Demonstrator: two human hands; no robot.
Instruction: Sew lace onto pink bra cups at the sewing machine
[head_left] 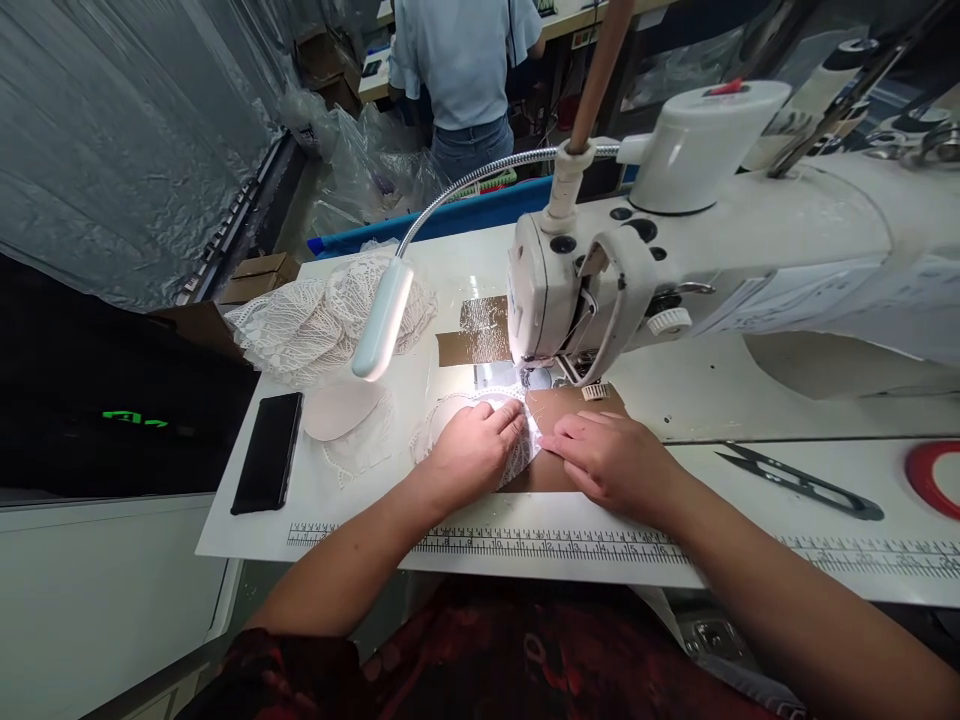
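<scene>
A white lace piece [519,458] lies under the needle area of a white sewing machine [534,285], lit brightly by the lamp. My left hand [480,440] rests on it with bent fingers pressed together, holding the lace down close to the presser foot. At the right edge of the lace, my right hand [600,455] pinches the border between thumb and forefinger, its other fingers curled. Brown sheet material [551,475] covers the bed beneath my right hand. Parts of the lace are hidden under my left hand.
A lace pile [300,320] sits back left, near the lamp [384,320]. Left of my hands are a beige cup-shaped piece [341,410] and a phone [268,452]. Thread snips [802,480] and a red tape roll [934,478] lie right. A person [461,70] stands beyond.
</scene>
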